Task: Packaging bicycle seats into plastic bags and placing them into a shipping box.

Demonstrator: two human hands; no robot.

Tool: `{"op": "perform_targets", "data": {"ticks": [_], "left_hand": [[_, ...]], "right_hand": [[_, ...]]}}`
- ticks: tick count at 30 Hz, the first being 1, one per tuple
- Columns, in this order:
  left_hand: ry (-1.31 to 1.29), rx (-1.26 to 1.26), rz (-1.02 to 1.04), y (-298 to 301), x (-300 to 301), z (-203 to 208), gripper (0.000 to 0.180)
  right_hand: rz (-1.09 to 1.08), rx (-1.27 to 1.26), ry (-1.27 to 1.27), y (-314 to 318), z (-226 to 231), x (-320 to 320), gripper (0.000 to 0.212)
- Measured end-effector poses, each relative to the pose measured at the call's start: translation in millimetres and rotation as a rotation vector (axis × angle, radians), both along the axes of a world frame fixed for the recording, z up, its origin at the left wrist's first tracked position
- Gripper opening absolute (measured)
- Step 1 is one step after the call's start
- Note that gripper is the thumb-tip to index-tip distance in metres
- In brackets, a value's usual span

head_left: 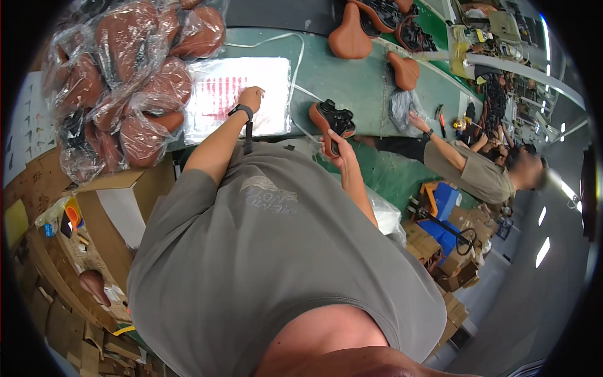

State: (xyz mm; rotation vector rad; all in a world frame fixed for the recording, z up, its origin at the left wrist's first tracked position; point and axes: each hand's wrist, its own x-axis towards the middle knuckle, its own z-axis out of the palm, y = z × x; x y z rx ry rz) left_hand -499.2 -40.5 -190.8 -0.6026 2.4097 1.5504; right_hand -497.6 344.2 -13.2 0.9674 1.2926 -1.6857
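Note:
My left hand (252, 98), a black watch on its wrist, rests flat on a stack of clear plastic bags (220, 103) lying on the green work surface (352, 78). My right hand (334, 146) grips a brown bicycle saddle (326, 117) by its nose, its black underside and rails turned up, just right of the bags. My grey shirt fills the middle of the view and hides the table's near edge.
Several bagged brown saddles (125, 81) are heaped at the upper left. Unbagged saddles (349, 38) lie farther along the surface. An open cardboard box (116, 207) stands at my left. A co-worker (471, 169) at the right reaches to a crumpled bag (402, 103).

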Motion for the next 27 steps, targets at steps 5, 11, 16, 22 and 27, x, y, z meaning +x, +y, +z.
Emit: {"op": "perform_targets", "data": {"ticks": [5,11,16,22,27], "left_hand": [[-0.04,0.846,0.436,-41.0,18.9,70.1,0.03],[0.299,0.386,0.087,-76.1,55.5,148.1,0.03],[0.188,0.492,-0.051,-100.8,93.4,181.9,0.03],[0.177,0.431,0.078,-113.6,134.0,223.5,0.038],[0.34,0.845,0.466,-137.9,132.3,266.8,0.031]], "right_hand": [[0.042,0.027,0.464,-95.4,81.6,10.1,0.037],[0.5,-0.32,0.411,-235.0,91.0,-53.3,0.043],[0.684,-0.371,0.341,-312.8,106.1,-46.3,0.044],[0.729,-0.263,0.303,-319.4,117.3,-47.9,0.048],[0.698,-0.224,0.537,-285.2,142.8,-55.6,0.047]]}}
